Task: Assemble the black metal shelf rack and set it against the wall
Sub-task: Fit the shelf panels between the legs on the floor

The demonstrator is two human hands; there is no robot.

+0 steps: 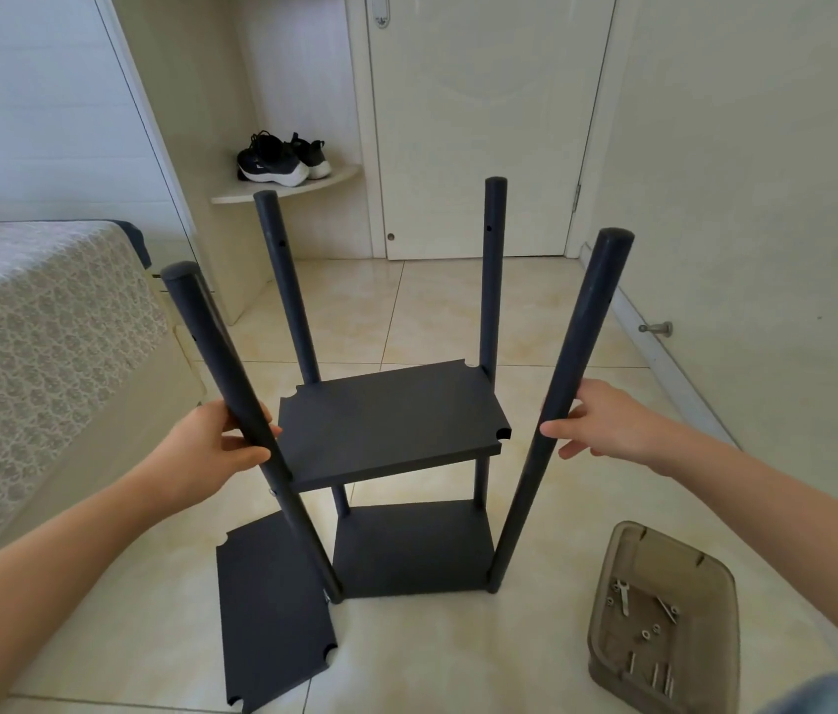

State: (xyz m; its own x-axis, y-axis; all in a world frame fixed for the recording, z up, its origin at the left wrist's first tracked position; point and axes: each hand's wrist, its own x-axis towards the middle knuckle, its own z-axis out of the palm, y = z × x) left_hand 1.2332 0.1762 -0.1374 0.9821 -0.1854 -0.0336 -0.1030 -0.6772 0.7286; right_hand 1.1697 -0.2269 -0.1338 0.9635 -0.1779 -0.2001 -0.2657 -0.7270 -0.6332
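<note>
rack: black metal shelf rack (409,551) stands part-built on the tiled floor (458,311), mid-frame, in front of the white door (478,121)
poles: four upright poles, tops splayed outward; front-left pole (231,373), front-right pole (568,383)
bottom shelf: sits low between all four poles
middle shelf (391,425): slightly tilted, front-left corner meets the front-left pole, front-right corner notch hangs apart from the front-right pole
loose shelf panel (272,610): flat on the floor, just left of the rack base
left hand (211,445): fingers curled round the front-left pole, gripping it just above the middle shelf
right hand (607,425): fingers mostly straight and spread, one fingertip resting on the front-right pole, not wrapped round it
tray (664,548): translucent plastic, on the floor right of the rack, holds screws (656,675), nuts and a small wrench (622,595)
bed (46,327): left side, patterned cover
sneakers (283,157): black pair with white soles on a rounded corner shelf left of the door
door stopper (656,328): on the right wall near the floor
</note>
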